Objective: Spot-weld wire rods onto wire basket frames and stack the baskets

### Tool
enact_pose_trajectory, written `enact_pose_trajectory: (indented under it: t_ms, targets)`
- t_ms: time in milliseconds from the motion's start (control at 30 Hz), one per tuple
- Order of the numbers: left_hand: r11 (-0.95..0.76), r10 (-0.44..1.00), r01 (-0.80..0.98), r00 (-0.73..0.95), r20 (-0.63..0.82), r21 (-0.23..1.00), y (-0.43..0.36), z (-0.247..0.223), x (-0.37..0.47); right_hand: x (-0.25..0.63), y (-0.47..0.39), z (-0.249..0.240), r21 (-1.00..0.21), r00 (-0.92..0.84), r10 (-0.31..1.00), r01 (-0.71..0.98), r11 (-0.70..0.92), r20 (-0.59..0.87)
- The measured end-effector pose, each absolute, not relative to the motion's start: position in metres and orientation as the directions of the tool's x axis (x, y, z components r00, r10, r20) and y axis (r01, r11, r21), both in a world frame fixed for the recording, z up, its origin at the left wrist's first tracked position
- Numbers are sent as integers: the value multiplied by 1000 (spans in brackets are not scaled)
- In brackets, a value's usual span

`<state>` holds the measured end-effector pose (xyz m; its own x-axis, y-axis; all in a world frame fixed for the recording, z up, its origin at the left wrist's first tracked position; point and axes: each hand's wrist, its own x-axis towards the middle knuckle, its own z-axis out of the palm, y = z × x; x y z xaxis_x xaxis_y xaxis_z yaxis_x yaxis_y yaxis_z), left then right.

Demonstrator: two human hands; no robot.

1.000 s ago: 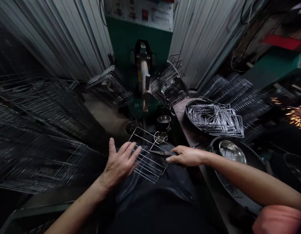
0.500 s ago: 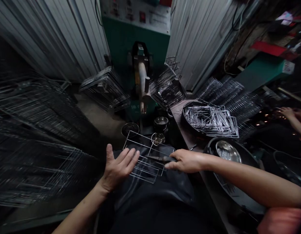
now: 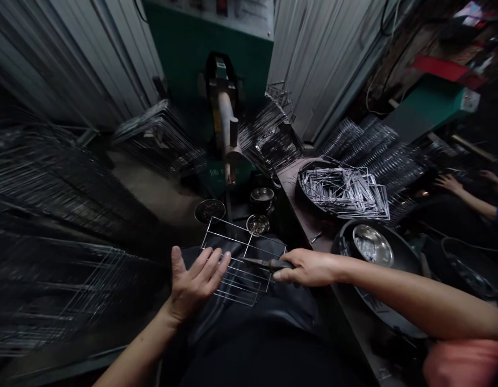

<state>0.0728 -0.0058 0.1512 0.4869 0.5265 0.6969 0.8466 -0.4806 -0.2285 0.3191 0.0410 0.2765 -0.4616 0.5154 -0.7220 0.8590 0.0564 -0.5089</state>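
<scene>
A wire grid (image 3: 249, 238) of thin metal rods lies tilted over my lap on a dark apron (image 3: 289, 309). At the grid's left side, my left hand (image 3: 198, 279) is open, fingers stretched and thumb apart. Its fingertips overlap the rods; I cannot tell how firmly they touch. My right hand (image 3: 307, 267) is wrapped round the dark handles of what look like long-nosed pliers (image 3: 259, 263). Their narrow tip points left across the middle of the grid. The palm hides much of the handles.
Ahead stands a green machine (image 3: 180, 59) with a rod-like arm (image 3: 227, 121). Small metal bowls (image 3: 257, 224) sit below it. To the right are a pan (image 3: 303, 196) of wire frames and a basin (image 3: 410, 258). Wire racks (image 3: 87, 290) fill the left. Another person's hand (image 3: 450, 184) shows far right.
The view has shifted slightly, so the machine and pans appear higher and further left. My hands, the pliers and the grid hold nearly the same positions. The other person's hands have moved.
</scene>
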Motion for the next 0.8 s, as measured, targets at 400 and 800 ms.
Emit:
enact_pose_trajectory:
  t_ms: [400,800]
  targets:
    - [-518,561,837,487,669,-175,-21,141,74,330,29,260,-617,-510,368,729,-295,-778]
    - [-362,572,885,458,681,-292,-57,132,70,326,34,264,-554,-484,272,688,-469,-831]
